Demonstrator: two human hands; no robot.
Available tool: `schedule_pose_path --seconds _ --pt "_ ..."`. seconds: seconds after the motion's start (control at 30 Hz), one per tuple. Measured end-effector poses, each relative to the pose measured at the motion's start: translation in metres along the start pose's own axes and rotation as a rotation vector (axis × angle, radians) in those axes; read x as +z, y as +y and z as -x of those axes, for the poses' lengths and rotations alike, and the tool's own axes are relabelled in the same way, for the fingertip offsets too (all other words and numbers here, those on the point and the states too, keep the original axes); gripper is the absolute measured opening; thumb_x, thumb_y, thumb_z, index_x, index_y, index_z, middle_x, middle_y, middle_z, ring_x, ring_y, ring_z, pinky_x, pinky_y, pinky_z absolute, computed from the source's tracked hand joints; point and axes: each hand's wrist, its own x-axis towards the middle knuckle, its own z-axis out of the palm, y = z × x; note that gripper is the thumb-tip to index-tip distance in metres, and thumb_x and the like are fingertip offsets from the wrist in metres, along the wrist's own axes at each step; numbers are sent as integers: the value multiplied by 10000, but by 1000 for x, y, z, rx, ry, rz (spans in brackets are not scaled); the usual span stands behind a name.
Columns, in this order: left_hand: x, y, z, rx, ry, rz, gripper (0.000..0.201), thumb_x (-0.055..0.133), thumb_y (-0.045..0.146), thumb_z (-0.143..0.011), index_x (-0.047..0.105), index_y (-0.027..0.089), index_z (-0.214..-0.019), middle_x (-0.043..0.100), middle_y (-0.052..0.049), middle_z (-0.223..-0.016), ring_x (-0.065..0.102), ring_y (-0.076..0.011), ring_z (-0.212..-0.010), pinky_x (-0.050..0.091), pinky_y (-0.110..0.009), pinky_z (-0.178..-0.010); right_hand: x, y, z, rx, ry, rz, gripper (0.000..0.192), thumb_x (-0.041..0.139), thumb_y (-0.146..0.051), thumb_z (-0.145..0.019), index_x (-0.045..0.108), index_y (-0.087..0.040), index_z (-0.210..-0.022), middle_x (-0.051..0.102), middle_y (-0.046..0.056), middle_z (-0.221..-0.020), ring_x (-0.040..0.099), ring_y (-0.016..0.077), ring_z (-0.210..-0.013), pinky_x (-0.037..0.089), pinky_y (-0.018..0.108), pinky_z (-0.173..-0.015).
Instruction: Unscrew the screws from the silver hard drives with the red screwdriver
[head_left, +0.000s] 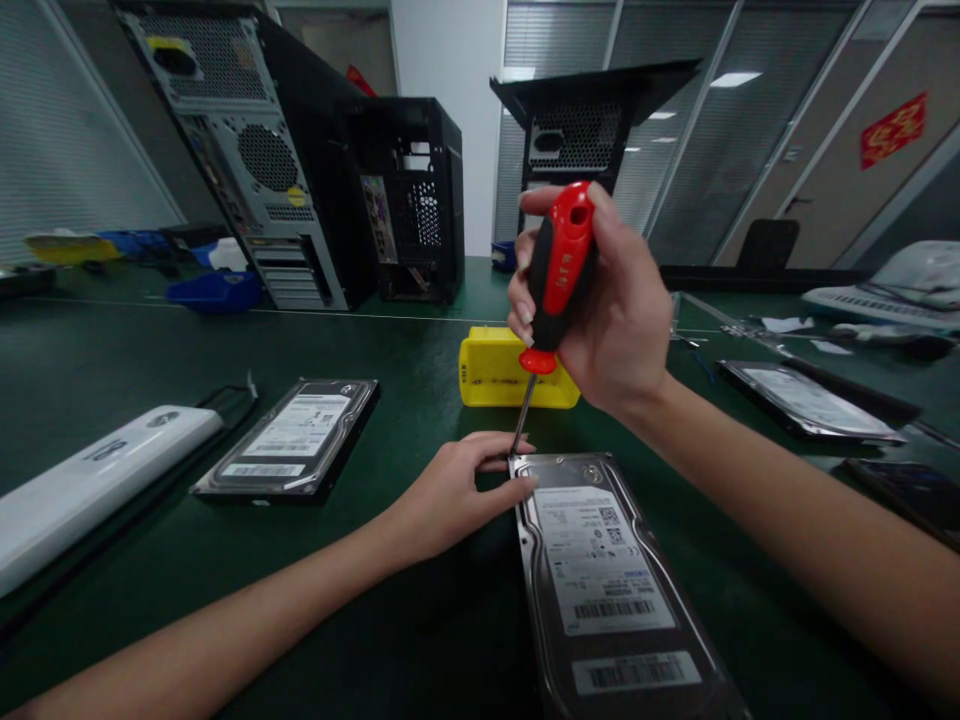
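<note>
A silver hard drive (600, 580) with white barcode labels lies on the green table (150, 340) right in front of me. My right hand (607, 310) grips a red and black screwdriver (559, 270), held almost upright. Its thin shaft comes down to the drive's far left corner. My left hand (457, 490) rests on the table beside that corner, its fingertips touching the drive's edge and the shaft's tip.
A second hard drive (292, 435) lies to the left, next to a long white case (90, 480). A yellow box (502, 372) sits behind the screwdriver. Another drive (810, 400) lies at the right. Three open computer towers (255, 150) stand at the back.
</note>
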Motion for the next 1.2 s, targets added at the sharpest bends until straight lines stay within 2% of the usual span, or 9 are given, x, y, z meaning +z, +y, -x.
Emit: schedule_pose_path --seconds 0.1,0.2,0.37,0.47,0.63,0.77,0.9,1.1,1.2 --pt "1 0 -1 33 24 -36 247 632 261 -801 688 183 -1028 594 -87 -1254 566 -227 -1141 475 -358 -967 -2 2 -2 12 9 -22 226 537 -443 -817 558 -225 -874 473 -10 -774 478 97 -544 428 235 -452" --pt "1 -1 -2 21 27 -12 238 633 286 -802 693 169 -1000 621 -86 -1203 587 -217 -1105 485 -341 -953 -2 3 -3 4 38 -4 207 606 -392 -791 478 -235 -830 520 -30 -762 492 86 -521 443 227 -453" --pt "2 -4 -4 -120 37 121 311 676 301 -766 664 121 -1020 662 -100 -1129 654 -207 -993 519 -335 -911 -2 4 -5 -12 33 70 280 632 -386 -788 386 -251 -797 501 -76 -624 441 64 -417 372 194 -398" --pt "2 -4 -5 -168 37 147 322 689 290 -751 660 110 -1016 670 -108 -1123 665 -214 -979 529 -343 -895 -3 4 -4 20 15 26 244 591 -404 -804 399 -255 -829 475 -72 -625 427 67 -423 355 197 -408" --pt "2 -3 -5 -175 37 158 313 698 294 -739 672 112 -992 691 -104 -1087 673 -225 -970 536 -341 -880 -3 4 -2 58 -52 -59 207 486 -412 -851 486 -241 -967 475 -33 -706 453 92 -509 401 239 -468" --pt "1 -3 -6 -187 27 170 316 703 300 -731 683 119 -989 702 -99 -1071 674 -236 -974 536 -350 -877 -6 8 -4 30 6 9 231 619 -389 -792 464 -247 -888 510 -47 -750 489 77 -528 435 223 -466" --pt "0 -4 -7 -197 11 182 347 712 297 -722 682 104 -1008 708 -102 -1065 676 -240 -969 529 -367 -889 -9 8 -6 15 85 94 311 680 -310 -743 390 -257 -841 528 -86 -691 465 52 -450 414 189 -418" --pt "-9 -1 -6 -236 -93 252 325 659 241 -786 664 126 -1090 714 -71 -1070 671 -222 -984 512 -358 -901 -13 5 -8 70 94 51 295 638 -396 -779 386 -252 -833 487 -77 -620 437 62 -434 381 190 -390" --pt "-14 0 -7 -192 -113 235 280 610 210 -825 671 144 -1090 706 -47 -1095 657 -209 -1016 500 -338 -913 -15 5 -9 72 96 20 280 610 -429 -793 399 -247 -816 477 -67 -618 433 67 -437 379 196 -392"
